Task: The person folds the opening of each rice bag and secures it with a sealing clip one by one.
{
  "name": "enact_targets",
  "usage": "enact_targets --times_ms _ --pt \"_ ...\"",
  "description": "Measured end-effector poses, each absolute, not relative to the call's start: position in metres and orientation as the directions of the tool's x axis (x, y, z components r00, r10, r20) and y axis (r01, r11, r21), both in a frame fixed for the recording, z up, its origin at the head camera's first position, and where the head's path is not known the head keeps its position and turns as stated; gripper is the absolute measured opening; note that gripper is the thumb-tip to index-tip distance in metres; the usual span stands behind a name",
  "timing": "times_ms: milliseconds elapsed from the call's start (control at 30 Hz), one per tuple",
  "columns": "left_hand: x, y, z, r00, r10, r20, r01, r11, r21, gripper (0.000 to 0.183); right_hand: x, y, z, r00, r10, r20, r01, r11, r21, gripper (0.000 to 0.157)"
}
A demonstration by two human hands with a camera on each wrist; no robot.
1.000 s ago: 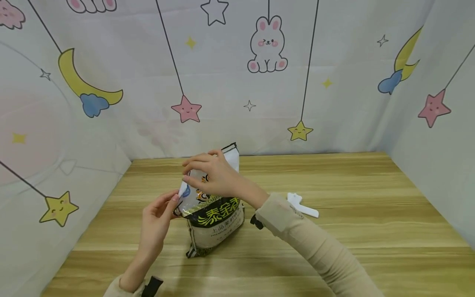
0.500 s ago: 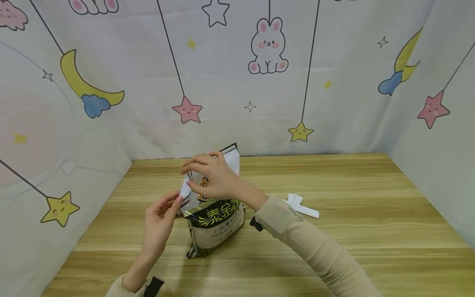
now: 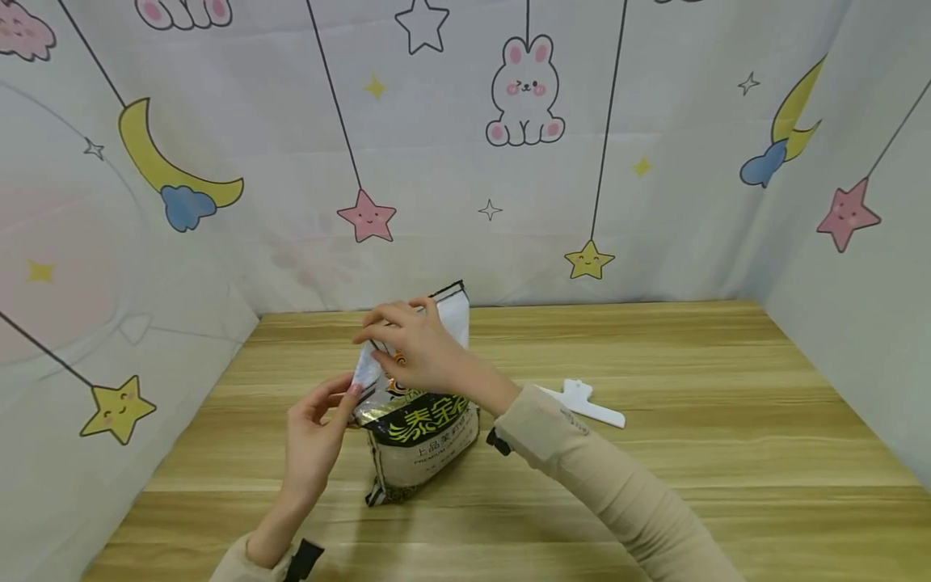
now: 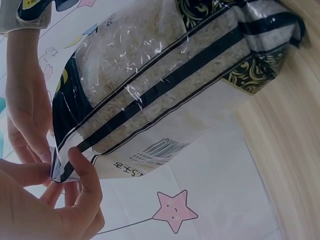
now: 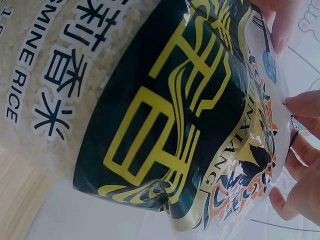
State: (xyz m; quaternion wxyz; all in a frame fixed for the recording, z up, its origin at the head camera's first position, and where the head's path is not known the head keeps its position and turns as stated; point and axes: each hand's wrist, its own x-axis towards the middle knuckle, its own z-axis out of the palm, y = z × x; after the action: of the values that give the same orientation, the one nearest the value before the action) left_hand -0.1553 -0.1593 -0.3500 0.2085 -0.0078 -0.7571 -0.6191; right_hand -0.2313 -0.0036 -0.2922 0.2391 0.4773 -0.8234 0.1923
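Note:
A clear bag of jasmine rice (image 3: 436, 453) with a dark green band and yellow lettering stands on the table, its white top slanting up to the right. My left hand (image 3: 314, 436) pinches the bag's upper left side between thumb and fingers. Across the front of the top reaches my right hand (image 3: 422, 347), its thumb and fingers pinching the top edge at the left. A white flap of film lies turned between the hands. In the left wrist view the left fingertips (image 4: 82, 165) press the bag's side seam. In the right wrist view the right hand (image 5: 305, 170) grips the edge.
On the wooden table (image 3: 691, 388), right of the bag, lies a white plastic clip (image 3: 582, 402), partly behind the right sleeve (image 3: 553, 428). A printed cloth backdrop (image 3: 436, 162) with stars, moons and rabbits rises behind and at both sides.
The right thumb has slid slightly right along the top edge, and the white flap shows wider. My left hand has shifted slightly right. More of the clip shows past the right sleeve.

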Motion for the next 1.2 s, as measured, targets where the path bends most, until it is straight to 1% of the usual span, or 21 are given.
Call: enact_targets --times_ms 133,400,667,900,1200 --pt "-0.1558 -0.1590 -0.3515 -0.898 -0.253 0.359 0.306 0.223 0.925 0.018 -0.2312 -0.0049 -0.2939 -0.409 -0.689 0.599 -0.881 0.470 -0.061 0.017" --pt "-0.1564 -0.1596 -0.3545 -0.882 -0.261 0.393 0.340 0.225 0.913 0.016 -0.2320 -0.0064 -0.2970 -0.382 -0.658 0.649 -0.883 0.467 -0.047 0.010" --pt "-0.1545 -0.1612 -0.3553 -0.871 -0.260 0.417 0.359 0.243 0.901 0.015 -0.2345 -0.0057 -0.2980 -0.397 -0.647 0.651 -0.868 0.495 -0.037 0.009" --pt "-0.1517 -0.1623 -0.3543 -0.877 -0.259 0.405 0.348 0.242 0.906 0.018 -0.2357 -0.0058 -0.2981 -0.389 -0.647 0.656 -0.864 0.503 -0.016 0.009" --pt "-0.1489 -0.1631 -0.3534 -0.866 -0.263 0.425 0.359 0.265 0.895 0.019 -0.2366 -0.0070 -0.2972 -0.396 -0.635 0.663 -0.839 0.543 0.018 0.009"
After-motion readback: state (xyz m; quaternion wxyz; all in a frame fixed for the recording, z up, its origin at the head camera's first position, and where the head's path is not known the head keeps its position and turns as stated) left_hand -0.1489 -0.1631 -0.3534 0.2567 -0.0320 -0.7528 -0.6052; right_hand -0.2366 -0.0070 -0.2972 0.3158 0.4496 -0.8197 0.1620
